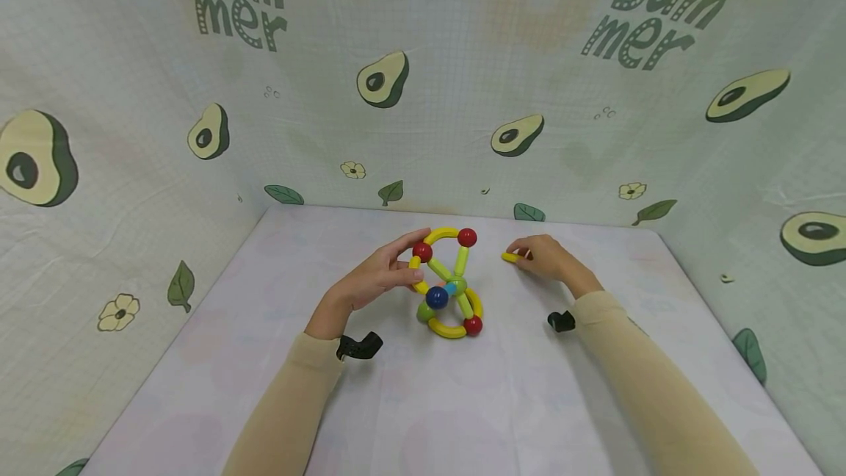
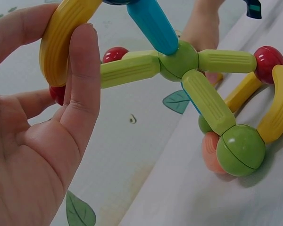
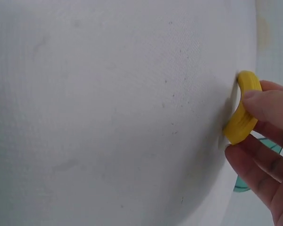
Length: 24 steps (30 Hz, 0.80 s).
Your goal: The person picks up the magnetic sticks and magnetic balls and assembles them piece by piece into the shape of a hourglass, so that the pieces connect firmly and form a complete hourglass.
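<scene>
My left hand [image 1: 377, 274] pinches a curved yellow stick [image 2: 54, 52] on the side of a ball-and-stick construction. At its core a green ball [image 2: 179, 61] joins several straight light-green sticks [image 2: 210, 101] and a light-blue stick [image 2: 153, 26]. Red balls [image 1: 467, 237], a dark blue ball [image 1: 437, 297] and more curved yellow sticks [image 1: 448, 331] make up its outer parts. Off to the right, my right hand [image 1: 545, 255] holds a loose curved yellow stick [image 3: 239, 128] between thumb and fingers, close to the tabletop.
Both hands work over a pale table [image 1: 410, 402]. A cloth [image 1: 449, 57] printed with avocados and leaves hangs behind it and along both sides. In the left wrist view, a salmon-coloured piece [image 2: 211, 151] shows beside the lower green ball.
</scene>
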Available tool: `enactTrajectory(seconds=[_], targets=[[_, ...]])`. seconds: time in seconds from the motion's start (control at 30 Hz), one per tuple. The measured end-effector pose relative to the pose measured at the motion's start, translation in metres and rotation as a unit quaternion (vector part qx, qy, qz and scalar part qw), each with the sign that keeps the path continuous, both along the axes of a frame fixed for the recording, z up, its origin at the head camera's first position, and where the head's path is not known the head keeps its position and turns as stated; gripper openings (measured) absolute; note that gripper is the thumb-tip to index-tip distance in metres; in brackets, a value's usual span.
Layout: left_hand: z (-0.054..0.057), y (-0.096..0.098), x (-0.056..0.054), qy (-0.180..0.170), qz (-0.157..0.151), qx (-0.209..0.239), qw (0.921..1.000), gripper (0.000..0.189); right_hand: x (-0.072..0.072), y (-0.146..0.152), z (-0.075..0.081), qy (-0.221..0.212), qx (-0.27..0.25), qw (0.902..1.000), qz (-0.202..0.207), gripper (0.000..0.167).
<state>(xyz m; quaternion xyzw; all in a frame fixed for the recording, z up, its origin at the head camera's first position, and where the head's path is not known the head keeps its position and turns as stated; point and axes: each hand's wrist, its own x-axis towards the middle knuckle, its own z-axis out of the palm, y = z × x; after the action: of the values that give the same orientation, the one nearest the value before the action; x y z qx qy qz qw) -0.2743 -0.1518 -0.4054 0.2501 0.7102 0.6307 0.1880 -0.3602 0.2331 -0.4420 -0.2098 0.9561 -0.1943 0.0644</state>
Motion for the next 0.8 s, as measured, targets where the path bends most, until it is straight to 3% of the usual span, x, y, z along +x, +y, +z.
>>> enactTrajectory(seconds=[0.37, 0.6, 0.8], targets=[[0.001, 0.000, 0.001, 0.000, -0.004, -0.005, 1.0000, 0.080, 0.012, -0.007, 0.007, 0.033, -0.043, 0.9985, 0.003, 0.032], [0.004, -0.003, 0.001, 0.002, -0.006, -0.025, 0.9997, 0.081, 0.036, -0.021, 0.037, 0.025, -0.115, 0.9930, 0.005, 0.035], [0.004, -0.004, -0.001, -0.004, -0.006, -0.032, 0.9995, 0.082, 0.052, -0.031, 0.057, -0.028, -0.174, 0.9844, -0.003, 0.037]])
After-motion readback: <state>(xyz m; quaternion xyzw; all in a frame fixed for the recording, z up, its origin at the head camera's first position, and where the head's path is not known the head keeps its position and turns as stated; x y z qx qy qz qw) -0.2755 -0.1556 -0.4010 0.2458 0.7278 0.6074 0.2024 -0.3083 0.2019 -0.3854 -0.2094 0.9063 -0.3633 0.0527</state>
